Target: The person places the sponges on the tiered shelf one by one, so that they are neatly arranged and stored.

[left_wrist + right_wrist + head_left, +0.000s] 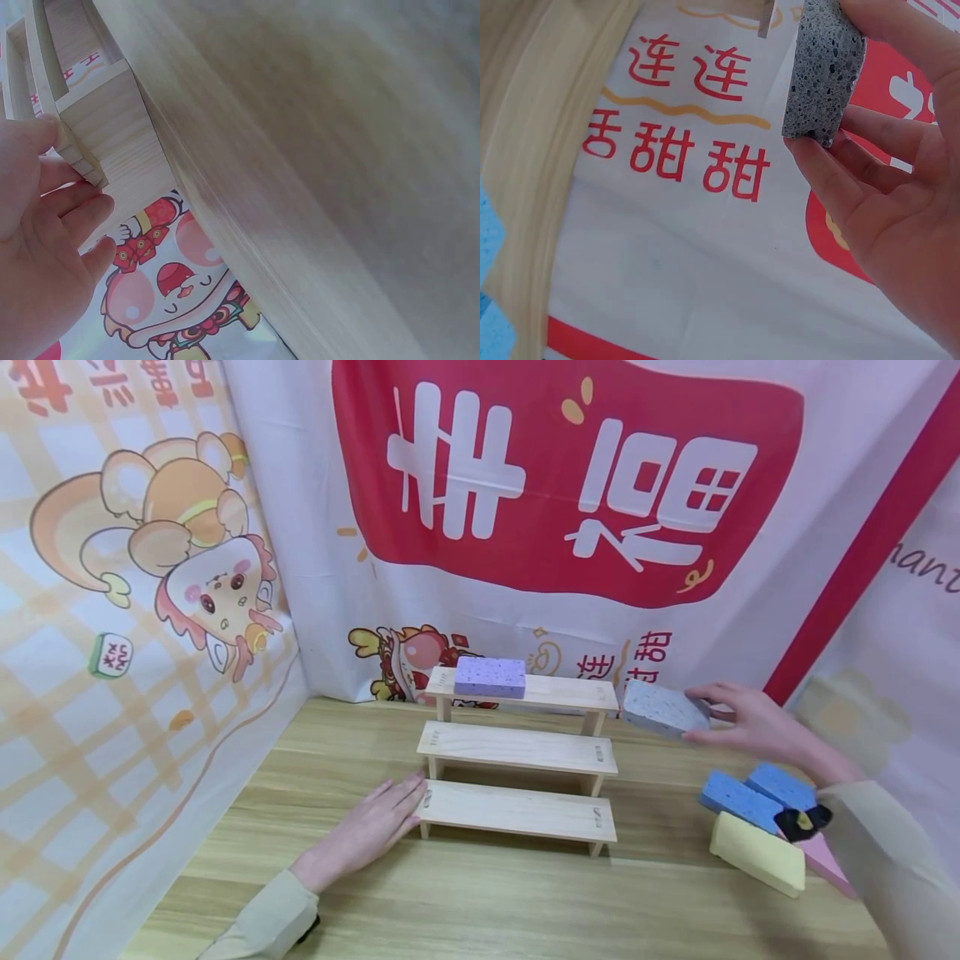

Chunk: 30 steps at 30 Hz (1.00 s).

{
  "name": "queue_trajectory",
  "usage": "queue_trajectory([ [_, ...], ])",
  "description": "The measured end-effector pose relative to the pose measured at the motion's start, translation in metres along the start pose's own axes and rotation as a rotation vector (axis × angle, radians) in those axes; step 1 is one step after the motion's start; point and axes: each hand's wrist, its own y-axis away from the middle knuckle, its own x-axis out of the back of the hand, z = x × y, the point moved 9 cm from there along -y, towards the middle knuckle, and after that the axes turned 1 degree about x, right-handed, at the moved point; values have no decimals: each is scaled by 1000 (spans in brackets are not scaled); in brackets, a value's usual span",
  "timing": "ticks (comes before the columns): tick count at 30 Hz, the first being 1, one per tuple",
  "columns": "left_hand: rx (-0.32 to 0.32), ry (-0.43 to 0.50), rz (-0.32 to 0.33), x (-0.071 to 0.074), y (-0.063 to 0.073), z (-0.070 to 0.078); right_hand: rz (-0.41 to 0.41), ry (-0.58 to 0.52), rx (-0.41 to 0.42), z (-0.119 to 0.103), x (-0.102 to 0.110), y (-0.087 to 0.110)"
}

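A three-step wooden display stand (517, 810) sits on the table, a purple sponge (490, 677) lying on the left of its top step. My left hand (378, 822) is at the left end of the lowest step; in the left wrist view its thumb and fingers (86, 210) hold the end of that board. To the right of the top step, my right hand (738, 718) grips a grey speckled sponge (663, 707) by its right end. The right wrist view shows the sponge (821, 71) between thumb and fingers, raised above the table.
At the right lie two blue sponges (738, 802), a pale yellow sponge (757, 853) and a pink sponge (828, 862), partly covered by the right sleeve (885, 852). A printed cloth (315, 552) hangs behind the wood-grain table (480, 902) and along its sides.
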Motion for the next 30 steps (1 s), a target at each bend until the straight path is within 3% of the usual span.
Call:
queue_trajectory([
  [21,-8,-17,-1,-2,1,-1,-42,-12,45,-25,-5,-50],
  [30,-17,-16,0,-2,1,-1,-30,-16,101,-36,-10,-67],
])
